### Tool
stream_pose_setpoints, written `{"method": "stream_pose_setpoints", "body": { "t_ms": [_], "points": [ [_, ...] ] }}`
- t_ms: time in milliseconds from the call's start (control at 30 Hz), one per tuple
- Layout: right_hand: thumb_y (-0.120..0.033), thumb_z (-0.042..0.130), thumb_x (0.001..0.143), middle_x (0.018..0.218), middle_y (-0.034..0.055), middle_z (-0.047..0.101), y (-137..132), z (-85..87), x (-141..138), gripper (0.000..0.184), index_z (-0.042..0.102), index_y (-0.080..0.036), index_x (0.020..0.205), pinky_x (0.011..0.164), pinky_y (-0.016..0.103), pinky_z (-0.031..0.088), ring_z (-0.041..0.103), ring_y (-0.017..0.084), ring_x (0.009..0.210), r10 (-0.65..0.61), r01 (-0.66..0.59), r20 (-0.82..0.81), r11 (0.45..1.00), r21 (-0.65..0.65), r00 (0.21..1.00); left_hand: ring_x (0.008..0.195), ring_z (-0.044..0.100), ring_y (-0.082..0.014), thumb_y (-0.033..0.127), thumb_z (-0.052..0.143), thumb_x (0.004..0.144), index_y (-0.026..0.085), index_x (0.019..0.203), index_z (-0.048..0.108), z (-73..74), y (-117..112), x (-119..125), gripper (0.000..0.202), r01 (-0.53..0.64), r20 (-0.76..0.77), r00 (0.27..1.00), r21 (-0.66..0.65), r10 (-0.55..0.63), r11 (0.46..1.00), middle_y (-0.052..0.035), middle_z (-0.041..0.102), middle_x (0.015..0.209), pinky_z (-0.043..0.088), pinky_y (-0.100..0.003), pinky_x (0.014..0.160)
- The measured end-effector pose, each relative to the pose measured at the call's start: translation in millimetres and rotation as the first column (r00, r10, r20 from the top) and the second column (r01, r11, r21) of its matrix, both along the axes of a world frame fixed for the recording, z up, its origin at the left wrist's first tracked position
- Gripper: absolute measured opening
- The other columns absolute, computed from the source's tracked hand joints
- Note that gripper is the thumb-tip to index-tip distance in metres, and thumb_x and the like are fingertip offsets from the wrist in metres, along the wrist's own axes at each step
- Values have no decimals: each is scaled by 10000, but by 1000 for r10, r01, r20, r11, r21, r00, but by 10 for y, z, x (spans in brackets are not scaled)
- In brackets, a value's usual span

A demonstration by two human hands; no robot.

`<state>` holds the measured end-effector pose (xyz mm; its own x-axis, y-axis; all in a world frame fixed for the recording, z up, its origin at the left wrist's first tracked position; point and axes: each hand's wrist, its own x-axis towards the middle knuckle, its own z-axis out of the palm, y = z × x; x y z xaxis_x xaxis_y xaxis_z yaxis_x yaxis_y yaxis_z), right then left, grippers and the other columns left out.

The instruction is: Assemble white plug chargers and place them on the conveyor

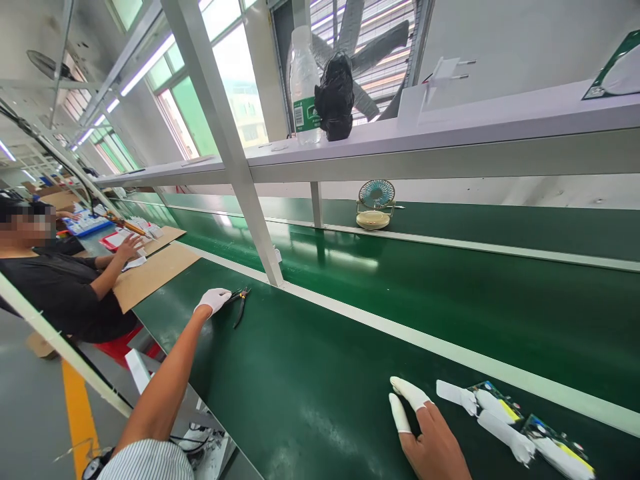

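My left hand, in a white glove, reaches far across the green worktop. Its fingers are closed on one handle of a small pair of pliers with dark handles; the other handle points down toward me, and the tool lies on the surface. My right hand wears white finger cots on thumb and forefinger. Those two are apart with nothing between them. Just right of it lie two green circuit boards with white pieces on and beside them.
A green conveyor belt runs beyond the worktop's pale edge strip. A metal post holds a shelf with a bottle. A small fan stands behind the belt. A person sits at left beside cardboard.
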<state>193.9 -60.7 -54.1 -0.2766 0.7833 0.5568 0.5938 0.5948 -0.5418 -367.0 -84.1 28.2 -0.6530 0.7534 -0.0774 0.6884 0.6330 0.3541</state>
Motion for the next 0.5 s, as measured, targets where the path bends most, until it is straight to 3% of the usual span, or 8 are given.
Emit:
{"method": "stream_pose_setpoints", "body": {
  "t_ms": [300,500],
  "points": [
    [-456,420,955,795,97,661,10,30,0,298,654,-277,917,754,470,584,681,316,887,52,-52,-22,999,-10,998,1061,647,-214,380,592,957,167,1085,667,37,-6,60,260,-25,6,1000,-5,25,1000,-79,670,1180,533,-429,947],
    [-415,442,942,798,91,663,-11,55,2,265,660,-269,906,802,471,574,676,310,917,49,-50,-29,998,-30,998,1067,651,-223,324,619,940,156,1063,678,156,-20,211,217,-60,7,998,72,60,996,-88,687,1148,531,-430,959]
  ]
}}
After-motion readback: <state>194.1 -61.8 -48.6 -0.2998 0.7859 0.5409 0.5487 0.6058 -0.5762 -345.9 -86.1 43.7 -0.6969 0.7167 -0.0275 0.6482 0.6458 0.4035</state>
